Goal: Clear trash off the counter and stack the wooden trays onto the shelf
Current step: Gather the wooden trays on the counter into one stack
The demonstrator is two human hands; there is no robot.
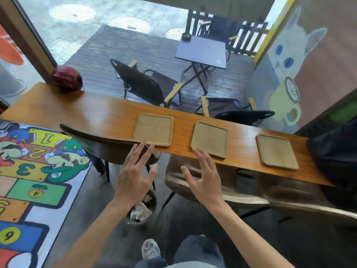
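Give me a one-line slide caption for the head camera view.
Both open hands, left hand and right hand, reach toward three empty wooden trays on the counter.

Your left forearm [92,236] hides much of the round bin of crumpled white paper [142,210]. The bulky black bag [336,151] is cut by the right edge and covers the long wooden counter's [96,113] end.

Three square wooden trays lie flat, empty: left tray [153,132] just beyond the left hand [133,176], middle tray [209,139] by the right hand's [202,182] fingertips, right tray [277,151] well off rightward.
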